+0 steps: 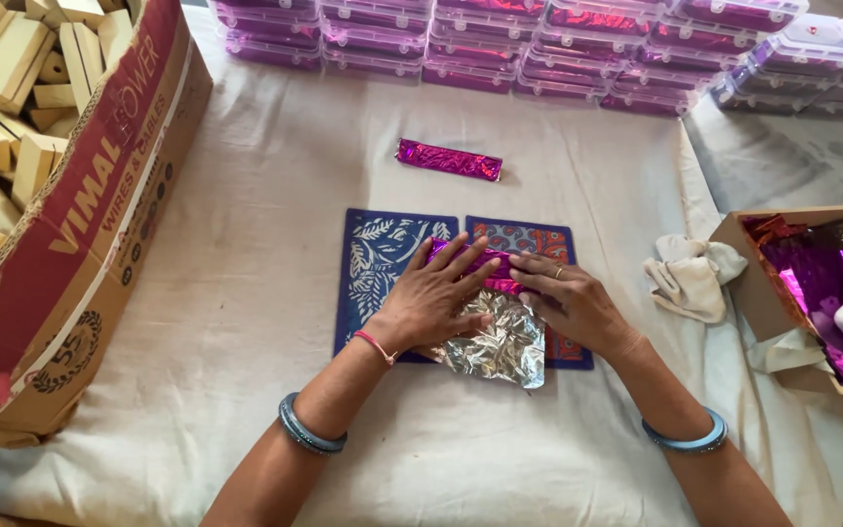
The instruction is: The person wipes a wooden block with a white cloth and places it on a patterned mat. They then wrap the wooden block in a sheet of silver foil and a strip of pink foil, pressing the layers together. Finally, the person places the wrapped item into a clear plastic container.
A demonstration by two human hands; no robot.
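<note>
My left hand [433,301] lies flat, fingers spread, pressing on a sheet of foil [501,344], silver on this side and purple at its far edge. My right hand [570,301] presses the same foil from the right, fingertips on the purple folded part [488,262]. Whatever is inside the fold is hidden. The foil rests on two blue patterned mats [375,252] side by side. A finished long bar wrapped in purple foil [449,159] lies farther away on the white cloth.
A big cardboard box [100,224] of pale wooden blocks [12,88] stands at left. Stacked clear lidded boxes with purple contents [578,39] line the far edge. At right are a crumpled white rag [691,275] and an open box of purple foil sheets [822,283].
</note>
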